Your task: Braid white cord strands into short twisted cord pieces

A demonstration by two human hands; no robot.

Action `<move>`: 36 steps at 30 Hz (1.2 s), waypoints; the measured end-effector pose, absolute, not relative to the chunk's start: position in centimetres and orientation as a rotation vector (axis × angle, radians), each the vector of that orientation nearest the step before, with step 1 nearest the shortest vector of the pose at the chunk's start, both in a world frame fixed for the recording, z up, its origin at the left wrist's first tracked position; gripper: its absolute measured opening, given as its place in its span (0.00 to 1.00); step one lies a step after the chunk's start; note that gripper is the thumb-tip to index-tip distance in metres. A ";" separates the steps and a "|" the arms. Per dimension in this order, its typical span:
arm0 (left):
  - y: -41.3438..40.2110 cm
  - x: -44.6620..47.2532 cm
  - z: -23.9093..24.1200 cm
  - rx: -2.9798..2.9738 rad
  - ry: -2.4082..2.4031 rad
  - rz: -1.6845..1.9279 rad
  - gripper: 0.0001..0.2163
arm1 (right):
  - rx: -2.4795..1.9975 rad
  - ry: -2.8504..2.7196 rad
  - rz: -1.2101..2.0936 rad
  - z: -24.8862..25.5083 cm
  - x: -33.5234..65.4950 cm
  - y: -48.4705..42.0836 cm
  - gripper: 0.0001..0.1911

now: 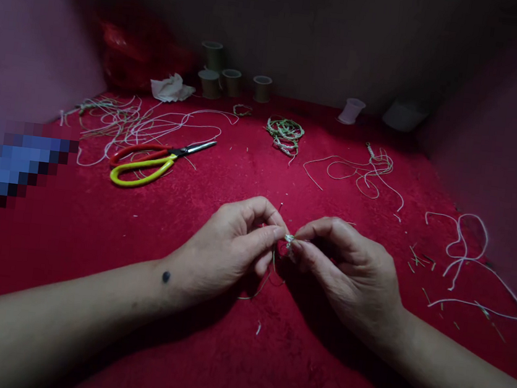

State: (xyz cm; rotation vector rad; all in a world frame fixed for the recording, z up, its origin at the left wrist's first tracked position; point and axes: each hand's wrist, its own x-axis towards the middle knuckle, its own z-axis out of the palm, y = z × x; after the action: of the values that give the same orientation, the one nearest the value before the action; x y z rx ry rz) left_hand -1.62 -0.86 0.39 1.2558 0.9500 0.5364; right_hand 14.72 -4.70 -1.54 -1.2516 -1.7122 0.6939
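Note:
Between my two hands is a small piece of knotted cord [289, 239], pale green and white. My left hand [244, 236] pinches its left side between thumb and index finger. From the right, my right hand [347, 269] grips the same piece with thumb and fingertips. Thin loose cord ends [273, 261] hang below my left fingers and trail onto the red cloth [203, 349]. Part of the knotted piece is hidden by the fingertips, so its full shape cannot be made out.
Scissors [149, 172] with red and yellow handles lie left, near tangled cords [131, 120]. Finished-looking knotted cords [285, 132] lie behind my hands. Thread spools [261, 90], a crumpled tissue [172, 88] and a red bag [139, 49] stand along the back. Loose white cord [465, 261] lies right.

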 end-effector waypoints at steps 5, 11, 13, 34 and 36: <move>-1.0 -1.5 0.3 1.303 0.959 0.522 0.04 | -1.170 -1.967 0.468 -1.5 14.9 -4.6 0.05; -1.2 -1.4 0.2 1.348 0.951 0.497 0.04 | -1.086 -2.059 0.413 -1.4 14.8 -4.6 0.07; -1.3 -1.3 0.1 1.348 0.947 0.483 0.04 | -1.082 -2.049 0.458 -1.4 14.6 -4.7 0.07; -1.6 -1.2 -0.4 1.272 1.016 0.450 0.05 | -1.064 -1.999 0.691 -1.9 14.0 -5.3 0.09; -1.4 -1.3 -0.4 1.272 0.981 0.445 0.04 | -1.077 -1.969 0.716 -1.9 14.2 -5.2 0.08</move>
State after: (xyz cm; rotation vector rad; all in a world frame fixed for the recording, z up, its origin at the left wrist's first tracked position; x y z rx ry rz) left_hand -1.35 -1.41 -0.40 1.2723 0.9813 0.4449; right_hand 14.18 -5.16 -1.88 -1.0770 -1.9688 0.7164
